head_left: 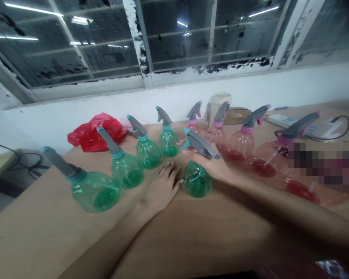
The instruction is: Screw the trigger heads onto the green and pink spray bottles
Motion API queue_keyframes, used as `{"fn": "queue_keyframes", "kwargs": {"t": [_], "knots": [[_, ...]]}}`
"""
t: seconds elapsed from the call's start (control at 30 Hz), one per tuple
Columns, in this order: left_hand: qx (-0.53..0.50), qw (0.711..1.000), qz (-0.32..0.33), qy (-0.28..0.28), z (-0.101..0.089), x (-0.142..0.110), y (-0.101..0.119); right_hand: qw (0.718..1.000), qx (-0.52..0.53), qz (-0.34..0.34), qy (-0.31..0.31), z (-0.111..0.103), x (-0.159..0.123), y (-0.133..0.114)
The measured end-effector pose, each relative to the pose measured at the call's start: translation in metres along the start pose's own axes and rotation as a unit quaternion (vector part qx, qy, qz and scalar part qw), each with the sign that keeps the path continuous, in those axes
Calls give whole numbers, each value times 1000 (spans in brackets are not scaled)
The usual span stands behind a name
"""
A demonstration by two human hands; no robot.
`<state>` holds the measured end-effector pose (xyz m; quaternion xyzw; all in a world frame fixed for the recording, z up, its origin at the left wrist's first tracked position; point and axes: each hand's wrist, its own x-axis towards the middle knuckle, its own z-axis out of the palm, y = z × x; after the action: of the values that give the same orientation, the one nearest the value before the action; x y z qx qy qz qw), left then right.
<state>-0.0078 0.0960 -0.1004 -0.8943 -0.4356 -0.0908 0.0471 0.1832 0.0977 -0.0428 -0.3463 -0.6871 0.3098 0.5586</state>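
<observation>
My right hand (pixel 213 164) is wrapped round the neck of a green spray bottle (pixel 197 184), just under its grey trigger head; the bottle stands upright on the wooden table (pixel 174 240). Flat on the tabletop lies my left hand (pixel 159 190), fingers apart and holding nothing, just left of that bottle. Several more green spray bottles (pixel 128 174) stand in a slanting row beyond and left of my left hand. On the right is a row of pink spray bottles (pixel 240 145) with red bases, the nearest partly hidden by a blurred-out patch.
A crumpled red plastic bag (pixel 100 133) lies at the back left. Behind the pink bottles are a whitish container (pixel 219 102) and a brown box (pixel 237 115). A white power strip (pixel 282 121) with a dark cable sits at the back right, below the windows.
</observation>
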Motion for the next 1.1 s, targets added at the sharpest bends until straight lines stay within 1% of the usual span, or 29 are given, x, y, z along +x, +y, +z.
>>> {"fn": "queue_keyframes", "kwargs": {"t": [0.23, 0.53, 0.7, 0.97, 1.1], "knots": [[-2, 1000, 0, 7, 3, -1, -1, 1000, -3, 2, 5, 1, -1, 1], [14, 1000, -9, -20, -5, 1, 3, 1000, -13, 7, 2, 0, 0, 0], [16, 999, -13, -26, -6, 0, 4, 1000, -20, 2, -11, -1, 2, -2], [6, 1000, -5, -6, -2, 0, 1, 999, -32, 6, -8, -1, -4, -11], [2, 1000, -2, -4, -1, 0, 1, 1000, -3, -9, -19, 3, -8, -15]]}}
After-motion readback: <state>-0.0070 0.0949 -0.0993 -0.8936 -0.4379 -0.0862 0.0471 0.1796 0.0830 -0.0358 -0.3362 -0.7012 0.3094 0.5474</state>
